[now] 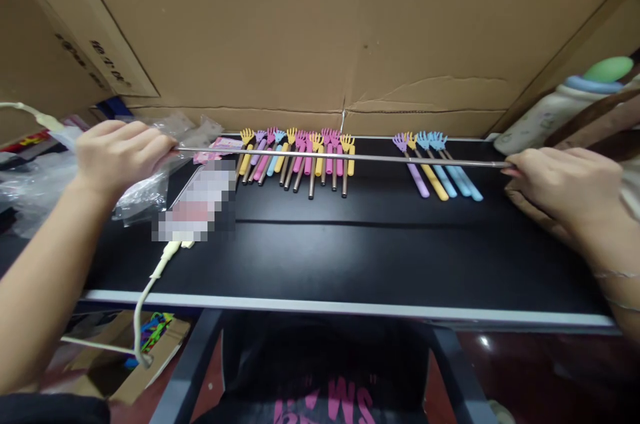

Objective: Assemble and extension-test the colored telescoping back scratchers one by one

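Observation:
A telescopic back scratcher (380,158), drawn out into a long thin metal rod, runs level above the table between my two fists. My left hand (123,154) is closed around one end and my right hand (565,194) around the other; both ends are hidden in the fingers. Behind and below the rod lies a row of short back scratchers (315,161) with hand-shaped heads in pink, yellow, purple and blue. Farther right, a smaller group of back scratchers (435,167) lies with coloured handles toward me.
A blurred-out phone (200,204) with a cream cable (145,297) lies on the black table (325,257). Clear plastic bags (145,194) are heaped at left. Cardboard (300,31) walls the back. A green-topped bottle (545,114) leans at right. An open box (150,364) sits below.

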A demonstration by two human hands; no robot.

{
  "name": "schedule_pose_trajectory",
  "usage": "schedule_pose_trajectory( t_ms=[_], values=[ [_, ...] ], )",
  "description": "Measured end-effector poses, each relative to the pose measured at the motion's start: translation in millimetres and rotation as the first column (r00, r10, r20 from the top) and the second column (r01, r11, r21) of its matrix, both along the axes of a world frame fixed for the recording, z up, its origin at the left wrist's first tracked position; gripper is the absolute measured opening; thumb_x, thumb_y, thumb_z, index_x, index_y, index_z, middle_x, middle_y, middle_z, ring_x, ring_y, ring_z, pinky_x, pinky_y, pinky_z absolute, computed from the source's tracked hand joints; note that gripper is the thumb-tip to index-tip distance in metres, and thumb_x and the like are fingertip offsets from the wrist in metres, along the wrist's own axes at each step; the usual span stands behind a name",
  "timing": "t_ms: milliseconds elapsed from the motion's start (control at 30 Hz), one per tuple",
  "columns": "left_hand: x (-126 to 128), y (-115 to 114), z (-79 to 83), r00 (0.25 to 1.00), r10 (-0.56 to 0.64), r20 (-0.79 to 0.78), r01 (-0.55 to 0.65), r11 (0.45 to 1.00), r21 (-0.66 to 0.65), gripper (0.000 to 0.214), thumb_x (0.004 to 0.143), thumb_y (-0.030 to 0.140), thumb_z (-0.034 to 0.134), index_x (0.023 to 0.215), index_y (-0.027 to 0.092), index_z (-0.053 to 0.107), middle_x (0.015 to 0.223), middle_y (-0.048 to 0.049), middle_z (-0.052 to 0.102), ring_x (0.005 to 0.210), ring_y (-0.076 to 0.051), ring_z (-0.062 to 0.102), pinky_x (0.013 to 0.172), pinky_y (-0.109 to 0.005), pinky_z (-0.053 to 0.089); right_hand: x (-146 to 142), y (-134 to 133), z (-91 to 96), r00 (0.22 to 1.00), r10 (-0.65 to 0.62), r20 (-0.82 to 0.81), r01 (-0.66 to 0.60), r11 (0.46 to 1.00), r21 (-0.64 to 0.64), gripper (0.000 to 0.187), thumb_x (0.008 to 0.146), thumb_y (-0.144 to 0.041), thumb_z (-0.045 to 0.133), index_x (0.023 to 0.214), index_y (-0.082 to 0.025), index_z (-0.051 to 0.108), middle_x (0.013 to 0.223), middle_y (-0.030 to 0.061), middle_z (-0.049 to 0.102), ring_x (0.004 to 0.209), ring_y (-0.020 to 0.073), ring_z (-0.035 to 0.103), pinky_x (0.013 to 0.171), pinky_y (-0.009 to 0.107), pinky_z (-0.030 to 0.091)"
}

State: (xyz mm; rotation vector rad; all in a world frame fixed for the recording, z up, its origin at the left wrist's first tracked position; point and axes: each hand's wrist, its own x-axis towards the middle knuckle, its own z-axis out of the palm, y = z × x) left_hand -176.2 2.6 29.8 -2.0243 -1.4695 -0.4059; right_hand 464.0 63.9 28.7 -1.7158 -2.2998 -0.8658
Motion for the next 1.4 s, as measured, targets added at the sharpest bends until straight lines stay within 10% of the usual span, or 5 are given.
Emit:
schedule_pose_trajectory(
  t_ms=[600,1000,1400],
  values=[
    [5.5,11.1,-12.9,0.999,-0.038,0.029,0.04,0.998,-0.058,0.038,0.102,0.046,0.033,0.076,0.026,0.052,0.065,-0.0006,0.053,0.07,-0.02,0.039,0.059,-0.034,0.023,0.1,8.7,-4.1,1.0,0.01,-0.029,-0.01,1.0,0.012,0.015,0.083,-0.032,0.062,0.087,-0.02,0.069,0.089,0.0168,0.074,0.066,0.0204,0.052,0.063,0.033,0.031],
    [139.8,9.8,-14.0,0.93,-0.337,-0.147,0.321,0.939,-0.123,0.039,0.102,0.034,0.036,0.073,0.022,0.059,0.066,-0.0043,0.065,0.06,-0.018,0.058,0.053,-0.031,0.026,-128.0,-32.3,-25.4,0.896,0.444,-0.022,-0.443,0.896,0.033,0.043,0.101,-0.038,0.032,0.085,-0.021,0.068,0.074,0.0079,0.07,0.062,0.0189,0.056,0.056,0.03,0.025],
    [167.8,-8.0,-19.8,0.886,-0.433,-0.165,0.426,0.902,-0.074,0.035,0.103,0.027,0.038,0.074,0.019,0.056,0.06,-0.0012,0.064,0.053,-0.016,0.058,0.05,-0.028,0.025,-160.2,-48.1,-26.6,0.842,0.535,0.068,-0.539,0.835,0.108,0.036,0.103,-0.03,0.036,0.078,-0.019,0.06,0.063,0.0024,0.063,0.054,0.0148,0.053,0.051,0.029,0.021]
  ],
)
